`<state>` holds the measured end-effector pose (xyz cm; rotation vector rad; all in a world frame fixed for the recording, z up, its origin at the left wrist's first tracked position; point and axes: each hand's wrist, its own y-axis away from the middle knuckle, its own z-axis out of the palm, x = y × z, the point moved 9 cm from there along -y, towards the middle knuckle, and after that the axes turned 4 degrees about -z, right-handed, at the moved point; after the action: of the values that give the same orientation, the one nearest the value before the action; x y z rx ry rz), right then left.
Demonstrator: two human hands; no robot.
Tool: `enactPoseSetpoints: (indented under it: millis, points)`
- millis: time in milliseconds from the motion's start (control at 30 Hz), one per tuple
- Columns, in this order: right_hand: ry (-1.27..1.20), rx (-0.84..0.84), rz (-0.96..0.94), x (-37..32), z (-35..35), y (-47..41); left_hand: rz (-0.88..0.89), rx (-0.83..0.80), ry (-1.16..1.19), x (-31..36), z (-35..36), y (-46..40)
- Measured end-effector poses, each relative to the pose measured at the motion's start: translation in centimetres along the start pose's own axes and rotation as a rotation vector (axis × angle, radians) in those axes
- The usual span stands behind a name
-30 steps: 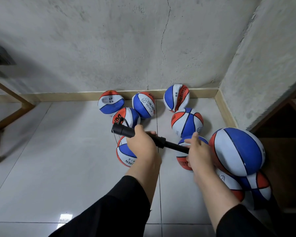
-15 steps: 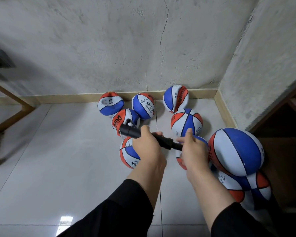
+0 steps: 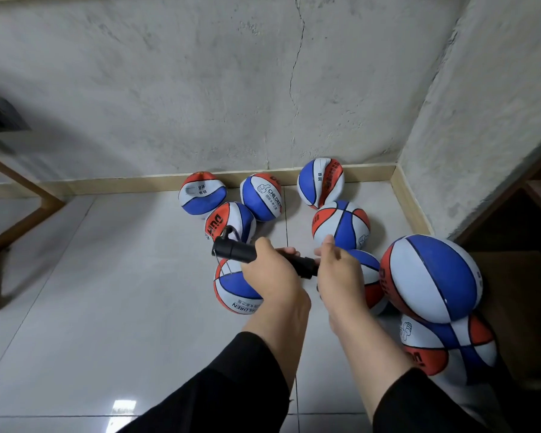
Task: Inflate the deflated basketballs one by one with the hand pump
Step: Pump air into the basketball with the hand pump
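Closed now, pump [image 3: 263, 259] rod pushed in, hands nearly touching. Left hand [image 3: 270, 275] wrapped on barrel, right hand [image 3: 341, 273] curled on handle, above floor's [image 3: 107, 292] far-right corner. Risk: hose [image 3: 228, 233] seemingly unattached, so strokes wasted.

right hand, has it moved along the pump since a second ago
Yes. The right hand has slid left along the pump toward the left hand, closing the gap.

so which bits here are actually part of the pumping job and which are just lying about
In the job:
black hand pump, held by left hand and right hand
red, white and blue basketballs on the tiled floor, e.g., and the full one

Lying about:
wooden frame
dark shelf unit
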<state>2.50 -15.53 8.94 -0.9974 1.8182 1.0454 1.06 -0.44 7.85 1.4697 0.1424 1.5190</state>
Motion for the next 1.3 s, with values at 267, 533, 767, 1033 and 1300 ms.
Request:
enactPoseSetpoints:
  millis: [267, 533, 767, 1033, 1300]
  points:
    - [-0.069, 0.042, 0.023, 1.5, -1.1, -0.4, -0.053, -0.041, -0.058, 0.1, 0.0, -0.5]
    - [-0.145, 0.098, 0.134, 3.6, -4.6, -1.2, -0.055, 0.014, -0.077, 0.8, -0.9, -2.6]
    - [-0.085, 0.02, 0.016, 0.6, 0.1, 0.2, 0.0, -0.002, -0.003, 0.2, 0.0, -1.0]
    - [-0.042, -0.024, 0.021, 1.4, 0.8, 0.5, -0.045, -0.06, -0.033, -0.5, -0.2, -0.6]
    - [-0.094, 0.115, 0.146, 4.4, -5.2, -1.3, -0.03, 0.001, -0.067, 1.4, -1.2, -2.8]
